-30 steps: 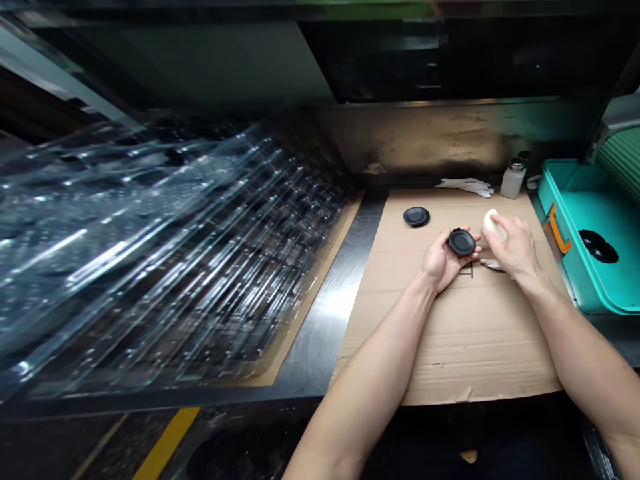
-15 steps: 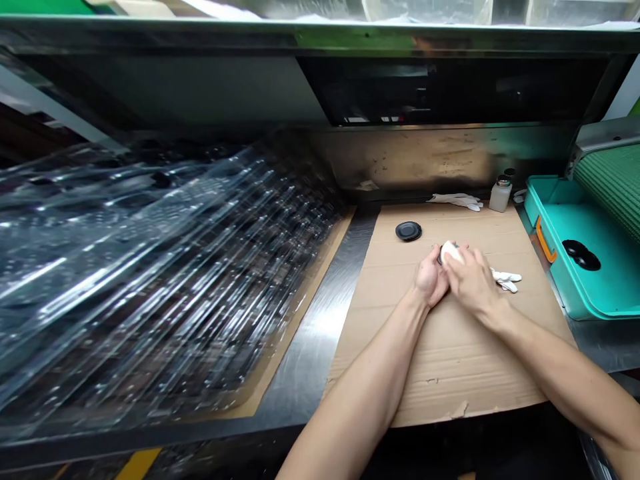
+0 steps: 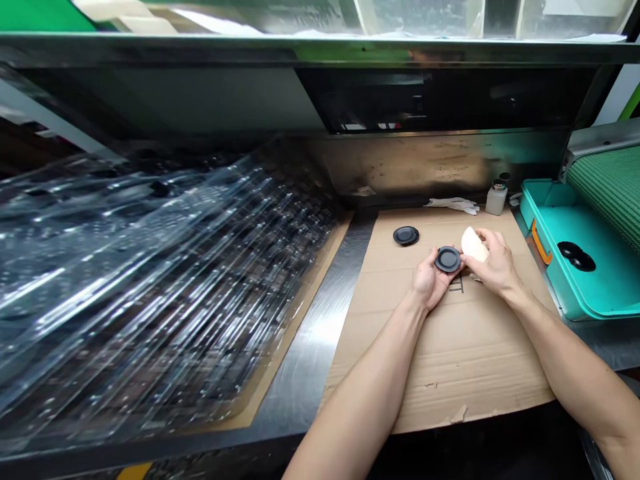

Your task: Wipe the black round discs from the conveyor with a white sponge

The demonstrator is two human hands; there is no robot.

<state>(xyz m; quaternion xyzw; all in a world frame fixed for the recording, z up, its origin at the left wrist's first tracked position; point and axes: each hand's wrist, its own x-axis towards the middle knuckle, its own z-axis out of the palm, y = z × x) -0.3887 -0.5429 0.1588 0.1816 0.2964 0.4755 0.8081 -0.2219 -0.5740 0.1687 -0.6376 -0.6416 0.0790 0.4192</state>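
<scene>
My left hand (image 3: 428, 280) is closed around the edge of a small round black disc (image 3: 449, 259), whose face with a raised ring is turned up. Between the fingertips and thumb of my right hand (image 3: 496, 261) is a cream-white pad (image 3: 473, 245) with a rounded edge, just to the right of the disc and apart from its face. Another black piece (image 3: 405, 235), also round, lies on the cardboard sheet (image 3: 390, 333) beyond my left hand.
Clear plastic trays (image 3: 165, 287) are piled on the left. At the back are a white glove (image 3: 453, 205) and a small bottle (image 3: 497, 198). On the right, a teal bin (image 3: 575, 293) holds black round pieces (image 3: 577, 256) beside a green ribbed belt (image 3: 613, 177).
My right hand has lifted the pad off the disc and moved right, uncovering the disc's face. The white glove fingers beside my right hand are now hidden behind it. The view has shifted slightly.
</scene>
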